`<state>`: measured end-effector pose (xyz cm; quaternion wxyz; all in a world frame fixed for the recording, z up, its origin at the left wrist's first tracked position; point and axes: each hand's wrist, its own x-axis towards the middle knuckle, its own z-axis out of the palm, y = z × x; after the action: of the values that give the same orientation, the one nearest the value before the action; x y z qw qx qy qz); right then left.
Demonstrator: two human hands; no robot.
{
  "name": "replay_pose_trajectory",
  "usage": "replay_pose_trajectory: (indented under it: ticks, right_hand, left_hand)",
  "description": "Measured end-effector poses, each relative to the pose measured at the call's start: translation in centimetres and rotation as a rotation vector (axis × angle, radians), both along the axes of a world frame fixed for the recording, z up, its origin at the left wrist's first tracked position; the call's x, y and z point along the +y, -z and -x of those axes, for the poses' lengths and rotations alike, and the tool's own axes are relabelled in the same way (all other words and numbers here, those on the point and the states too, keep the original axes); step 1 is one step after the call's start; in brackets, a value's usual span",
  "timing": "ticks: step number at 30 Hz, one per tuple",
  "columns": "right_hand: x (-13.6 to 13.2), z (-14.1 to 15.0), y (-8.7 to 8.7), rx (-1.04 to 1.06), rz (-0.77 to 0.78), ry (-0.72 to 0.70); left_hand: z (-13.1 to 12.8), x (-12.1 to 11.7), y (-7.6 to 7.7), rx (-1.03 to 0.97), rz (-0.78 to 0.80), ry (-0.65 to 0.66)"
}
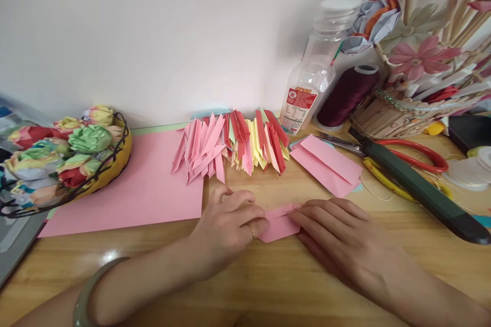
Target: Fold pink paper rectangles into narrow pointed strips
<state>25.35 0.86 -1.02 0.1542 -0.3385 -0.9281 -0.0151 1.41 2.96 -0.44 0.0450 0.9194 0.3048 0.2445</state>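
A small pink piece of folded paper (279, 223) lies on the wooden table (268, 286) between both hands. My left hand (230, 225) presses its left side with curled fingers; a ring shows on one finger. My right hand (337, 237) lies flatter, with its fingertips on the paper's right edge. Just behind them stands a row of folded paper units (230, 145) in pink, red and yellow. A folded pink sheet (326, 163) lies to the right of that row.
A large pink sheet (141, 189) lies at the left, beside a wire basket of paper roses (65, 158). A clear plastic bottle (316, 71), a dark thread spool (347, 94), red-handled scissors (414, 156), a dark green cutter (422, 191) and a craft-stick basket (406, 107) stand at the right.
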Motion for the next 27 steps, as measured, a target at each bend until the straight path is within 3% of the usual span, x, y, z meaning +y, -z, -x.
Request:
replay_pose_trajectory:
  ticks: [9, 14, 19, 22, 27]
  right_hand:
    - [0.2, 0.9, -1.1, 0.021, -0.016, 0.136]
    - [0.2, 0.3, -0.7, 0.106, -0.021, 0.078]
    - [0.5, 0.2, 0.0, 0.201, 0.069, -0.025]
    - [0.8, 0.3, -0.1, 0.272, 0.139, -0.020]
    - [1.0, 0.8, -0.4, 0.329, 0.211, 0.040]
  left_hand:
    - [0.1, -0.2, 0.3, 0.006, -0.036, -0.009]
    - [0.2, -0.1, 0.4, -0.023, 0.009, 0.004]
    - [0.0, 0.0, -0.1, -0.099, 0.161, -0.083]
    - [-0.1, -0.2, -0.9, -0.104, 0.242, -0.080]
    - [0.0, -0.5, -1.4, -0.095, 0.235, -0.071]
